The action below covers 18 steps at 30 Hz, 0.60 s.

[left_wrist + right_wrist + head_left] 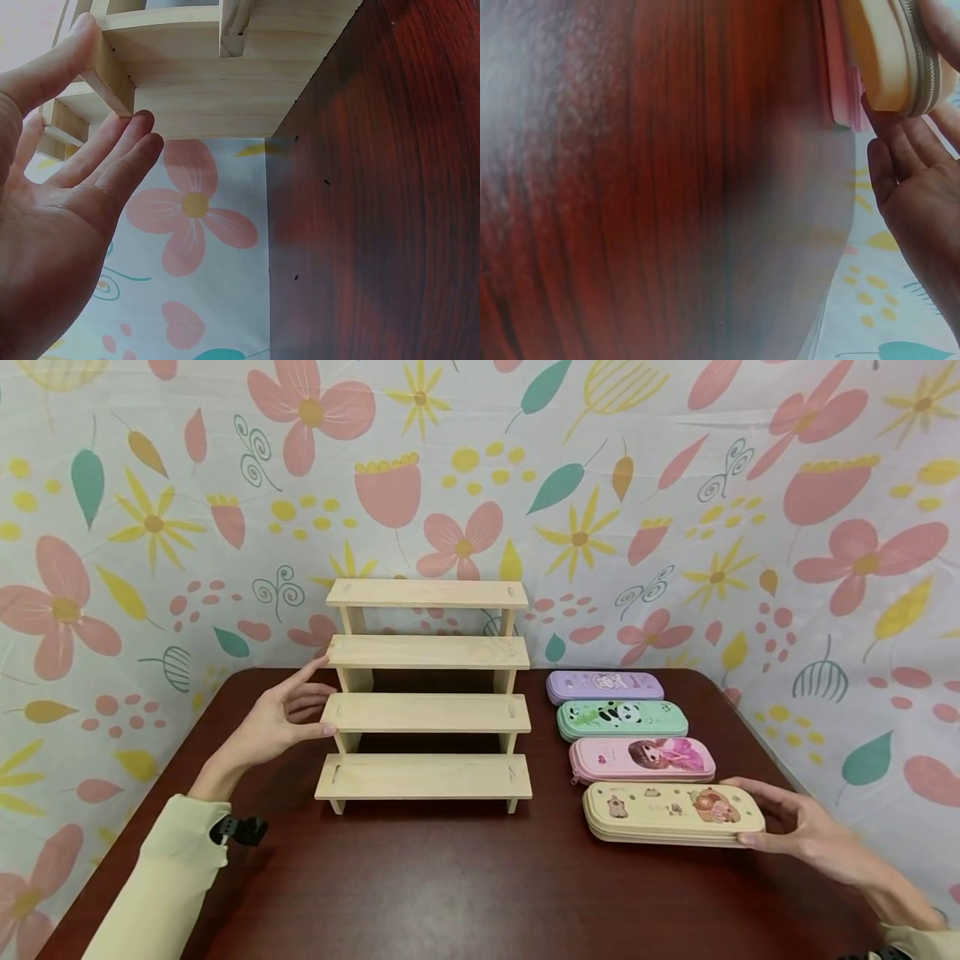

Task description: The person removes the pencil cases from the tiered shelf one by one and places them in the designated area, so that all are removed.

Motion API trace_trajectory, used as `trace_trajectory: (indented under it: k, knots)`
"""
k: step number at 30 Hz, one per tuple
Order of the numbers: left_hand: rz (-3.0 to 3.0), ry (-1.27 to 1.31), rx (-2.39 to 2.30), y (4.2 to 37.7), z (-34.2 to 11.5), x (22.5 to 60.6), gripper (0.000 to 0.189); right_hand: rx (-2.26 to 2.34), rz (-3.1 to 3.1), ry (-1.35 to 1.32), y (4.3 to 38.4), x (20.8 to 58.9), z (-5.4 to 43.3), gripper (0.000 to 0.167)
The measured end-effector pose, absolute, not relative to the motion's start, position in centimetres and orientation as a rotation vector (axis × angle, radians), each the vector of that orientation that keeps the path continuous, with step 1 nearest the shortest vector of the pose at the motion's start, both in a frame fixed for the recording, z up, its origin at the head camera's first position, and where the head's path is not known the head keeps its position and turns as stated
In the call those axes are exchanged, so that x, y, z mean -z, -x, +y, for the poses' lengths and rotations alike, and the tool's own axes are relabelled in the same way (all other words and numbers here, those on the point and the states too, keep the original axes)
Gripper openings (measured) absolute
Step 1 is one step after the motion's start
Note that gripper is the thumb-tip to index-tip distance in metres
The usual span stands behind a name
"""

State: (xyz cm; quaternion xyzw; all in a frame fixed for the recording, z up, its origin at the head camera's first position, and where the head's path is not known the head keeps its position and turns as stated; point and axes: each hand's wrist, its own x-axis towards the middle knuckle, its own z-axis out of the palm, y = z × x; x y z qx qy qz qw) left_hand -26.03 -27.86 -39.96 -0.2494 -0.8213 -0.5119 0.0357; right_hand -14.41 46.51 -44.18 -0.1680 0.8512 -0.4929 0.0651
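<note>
A four-step wooden display rack stands on the table. At its left side my left hand holds a step's end, thumb at the front and other fingers farther back; the index finger reaches the step above. The left wrist view shows that hand with the wooden step end between thumb and fingers. My right hand grips the right end of a cream pencil case with a printed cartoon. The right wrist view shows its zipped edge between thumb and fingers.
Behind the cream case lie a pink pencil case with a doll print, a green panda one and a purple one, in a column. The dark wooden table meets a flower-printed cloth at the back and sides.
</note>
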Motion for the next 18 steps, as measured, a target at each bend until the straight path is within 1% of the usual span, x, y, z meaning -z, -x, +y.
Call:
trace_trajectory:
  k: [9,18]
  knots:
    - [-2.525,0.753,1.572,25.91,-27.88,39.99,0.101,1.476,2.592,0.585,15.16,44.69,47.08,0.065]
    - [-2.521,0.767,1.575,26.03,-27.88,40.00,0.102,1.342,2.682,0.496,15.41,44.74,47.05,0.067]
